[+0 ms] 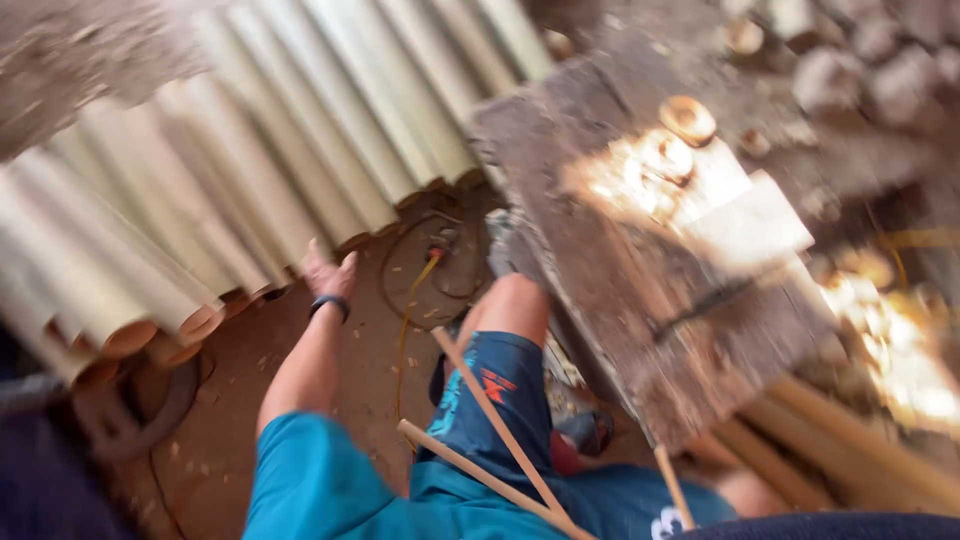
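Leftmost of everything lies the stack of pale, peeled bamboo poles (250,170), round cut ends pointing toward the worn wooden workbench (650,300), and that bench is our landmark. Over to the left of the bench, the left hand (328,272) reaches out, fingers spread and holding nothing, right at the cut ends of the poles; a dark band sits on the wrist. The picture is blurred, so contact is hard to call: touching or just short. Those poles look stiff, hollow and fairly light for their length, smooth-skinned and likely a bit slippery, so a full wrap round one end, just behind the rim, seems the surest hold. Between hand and bench, a yellow cable (405,330) loops across the reddish dirt floor (290,340). Closer to the bench, a bent knee in blue patterned shorts (490,390), with two thin wooden sticks (500,440) slanting across it. On the bench top, pale ring-shaped bamboo offcuts (686,118) catch bright sun. Right hand: not in view, grip unknown.
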